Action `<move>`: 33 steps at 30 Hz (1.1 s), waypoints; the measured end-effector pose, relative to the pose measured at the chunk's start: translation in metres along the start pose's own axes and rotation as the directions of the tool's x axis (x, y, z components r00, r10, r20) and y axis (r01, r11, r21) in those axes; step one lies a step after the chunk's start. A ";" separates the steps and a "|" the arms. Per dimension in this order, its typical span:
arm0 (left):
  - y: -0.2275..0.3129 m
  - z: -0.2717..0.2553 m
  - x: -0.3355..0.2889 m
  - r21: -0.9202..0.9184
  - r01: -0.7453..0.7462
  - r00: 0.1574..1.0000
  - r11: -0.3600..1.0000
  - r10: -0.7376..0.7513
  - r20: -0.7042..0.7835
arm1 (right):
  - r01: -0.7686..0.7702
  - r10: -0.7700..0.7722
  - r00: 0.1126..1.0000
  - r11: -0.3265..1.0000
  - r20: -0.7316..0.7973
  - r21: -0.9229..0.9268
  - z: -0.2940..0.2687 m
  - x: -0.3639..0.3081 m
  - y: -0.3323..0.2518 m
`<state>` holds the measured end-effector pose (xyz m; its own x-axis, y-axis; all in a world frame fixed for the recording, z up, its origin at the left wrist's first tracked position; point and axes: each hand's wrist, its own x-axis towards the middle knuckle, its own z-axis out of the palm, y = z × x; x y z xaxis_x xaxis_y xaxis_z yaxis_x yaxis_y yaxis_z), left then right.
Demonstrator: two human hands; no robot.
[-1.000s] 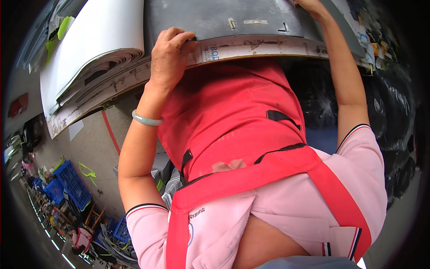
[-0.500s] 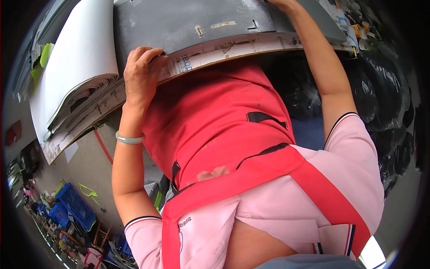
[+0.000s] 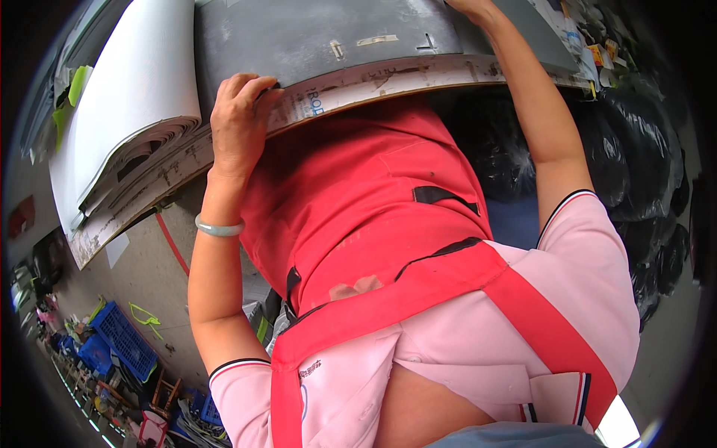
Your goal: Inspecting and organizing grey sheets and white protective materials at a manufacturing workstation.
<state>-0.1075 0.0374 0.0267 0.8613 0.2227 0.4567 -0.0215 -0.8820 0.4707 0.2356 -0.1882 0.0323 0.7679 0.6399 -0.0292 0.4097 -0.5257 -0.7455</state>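
At the grey board (image 3: pixel 299 37), our two hands, left hand (image 3: pixel 239 119) and right hand (image 3: pixel 473 9), are apart, their grip unclear; left of the board lies one white roll (image 3: pixel 142 82).

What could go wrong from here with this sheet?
The left hand is at the near edge of the grey sheet, so it might get pinched if that shifts. The white roll lies close beside and could get nudged. The right hand is cut off at the picture's top, so a slip there might go unseen.
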 end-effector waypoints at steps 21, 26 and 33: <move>0.018 0.090 0.068 0.226 -0.027 0.998 0.974 0.038 -0.046 | 0.077 -0.077 0.995 0.997 0.071 -0.002 0.001 -0.092 -0.040; 0.027 0.090 0.080 0.201 -0.093 0.992 0.975 0.108 -0.066 | 0.349 -0.319 0.937 0.880 0.144 -0.323 -0.008 -0.121 -0.041; 0.028 0.089 0.075 0.188 -0.100 0.992 0.977 0.113 -0.059 | 0.464 -0.417 0.884 0.838 0.211 -0.287 0.004 -0.117 -0.047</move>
<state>0.0021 -0.0076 0.0074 0.8219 0.1460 0.5506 -0.0113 -0.9622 0.2720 0.1249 -0.2361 0.0680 0.4039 0.9033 0.1446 0.8411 -0.3045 -0.4470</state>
